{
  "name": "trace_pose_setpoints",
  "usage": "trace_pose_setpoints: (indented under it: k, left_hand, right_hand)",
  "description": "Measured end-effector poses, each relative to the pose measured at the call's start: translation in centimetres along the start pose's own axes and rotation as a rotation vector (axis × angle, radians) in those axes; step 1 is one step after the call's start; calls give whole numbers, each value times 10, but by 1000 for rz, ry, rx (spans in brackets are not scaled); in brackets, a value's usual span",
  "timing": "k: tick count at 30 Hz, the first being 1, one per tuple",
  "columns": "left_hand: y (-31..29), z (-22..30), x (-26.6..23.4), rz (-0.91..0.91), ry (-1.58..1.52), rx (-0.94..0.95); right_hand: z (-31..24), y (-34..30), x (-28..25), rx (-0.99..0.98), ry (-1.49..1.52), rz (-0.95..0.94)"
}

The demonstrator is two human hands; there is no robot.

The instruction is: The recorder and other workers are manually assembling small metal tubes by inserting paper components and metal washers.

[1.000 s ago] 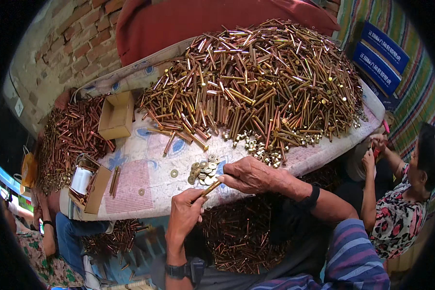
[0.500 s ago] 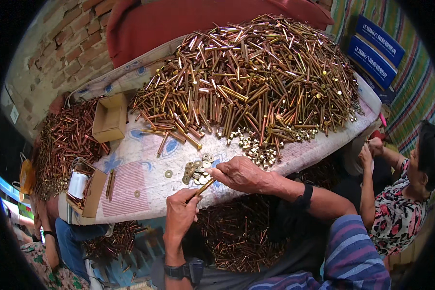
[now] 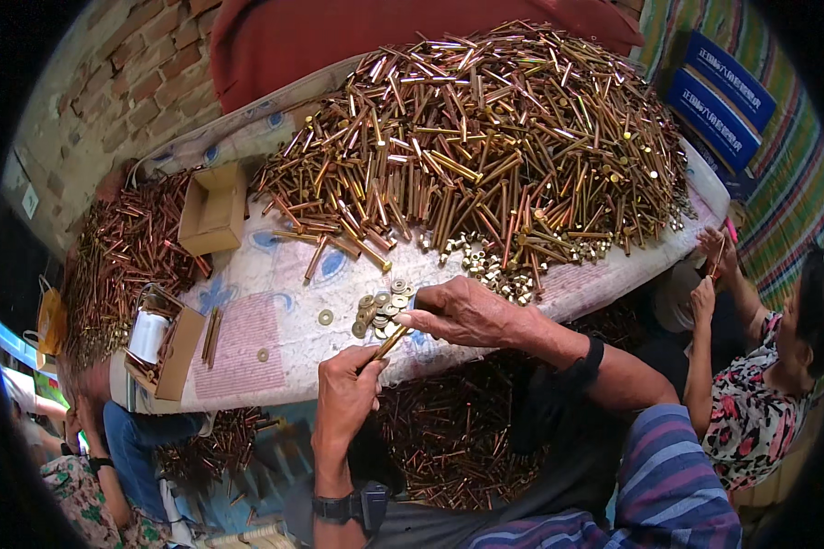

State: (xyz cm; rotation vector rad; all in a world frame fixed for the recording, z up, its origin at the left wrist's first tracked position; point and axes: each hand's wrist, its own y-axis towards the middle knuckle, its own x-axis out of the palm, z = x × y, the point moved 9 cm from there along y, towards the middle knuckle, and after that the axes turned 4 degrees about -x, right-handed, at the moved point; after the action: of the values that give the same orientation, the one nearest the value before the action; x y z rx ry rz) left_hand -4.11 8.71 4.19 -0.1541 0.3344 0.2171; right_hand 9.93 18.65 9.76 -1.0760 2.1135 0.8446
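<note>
My left hand is closed around a brass-coloured bolt, which points up and to the right. At the bolt's far end, the thumb of my right hand presses against it, with the fingers curled. Whether a small part sits under those fingertips is hidden. Just beyond both hands lies a small heap of flat round washers, and a single washer rests to its left. Small pale metal nuts or sleeves are scattered past my right hand.
A big mound of bolts covers the table's far side. More bolts lie at left, by an open cardboard box and another box with a white roll. Bolts also lie below. A person works at right; another sits left.
My hands stay together at the bolt, the right one slightly higher in view. The whole scene has shifted a little. At right, the other person's hands have moved up and apart.
</note>
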Motion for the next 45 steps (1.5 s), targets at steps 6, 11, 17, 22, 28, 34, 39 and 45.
trace_pose_setpoints:
  k: [6, 11, 17, 22, 28, 34, 39, 45]
  left_hand:
    - [1, 2, 1, 31, -29, 29]
    - [1, 1, -3, 40, -20, 60]
    - [3, -4, -3, 48, 12, 74]
    - [3, -4, -4, 83, 109, 176]
    - [3, -3, -7, 102, 142, 193]
    - [-1, 2, -8, 148, 219, 280]
    - [1, -2, -8, 125, 159, 206]
    - [0, -3, -1, 96, 143, 231]
  right_hand:
    - [0, -3, 5, 7, 56, 12]
    - [3, 1, 1, 115, 79, -6]
    - [-2, 1, 4, -18, -18, 33]
    - [16, -1, 15, 149, 40, 21]
    - [9, -2, 18, 258, 283, -67]
    - [20, -1, 25, 343, 260, -155]
    - [11, 0, 11, 208, 244, -69]
    - [13, -2, 21, 151, 136, -138]
